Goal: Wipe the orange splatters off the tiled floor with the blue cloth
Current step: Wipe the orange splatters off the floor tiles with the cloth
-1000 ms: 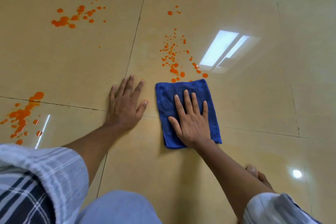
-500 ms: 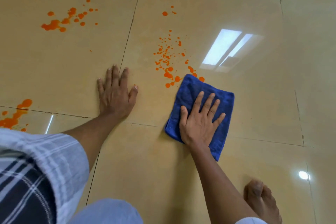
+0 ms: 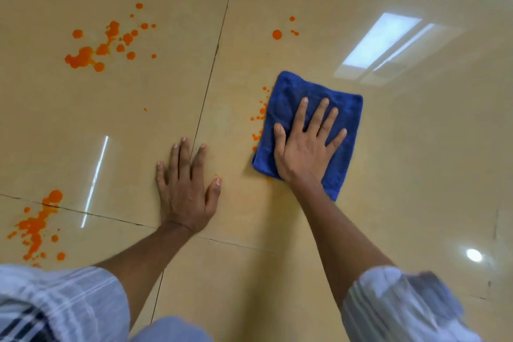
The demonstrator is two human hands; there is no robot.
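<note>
Right hand (image 3: 304, 147) lay flat on the blue cloth (image 3: 338, 122), fingers spread and straight, pressing it to the tiled floor (image 3: 416, 147). Left hand (image 3: 187, 189) rested palm-down across a grout line, fingers straight. Small orange splatters (image 3: 259, 116) dotted the tile just beside the cloth's left edge; larger patches (image 3: 91, 53) sat well apart to the left

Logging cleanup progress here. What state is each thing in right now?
blue cloth: folded, flat on the floor under the right hand.
right hand: fingers spread, pressing the cloth.
left hand: flat on bare tile, holding nothing.
upper-left splatter: unwiped.
lower-left splatter: unwiped.
drops beside the cloth: partly unwiped.
far drops: unwiped.
</note>
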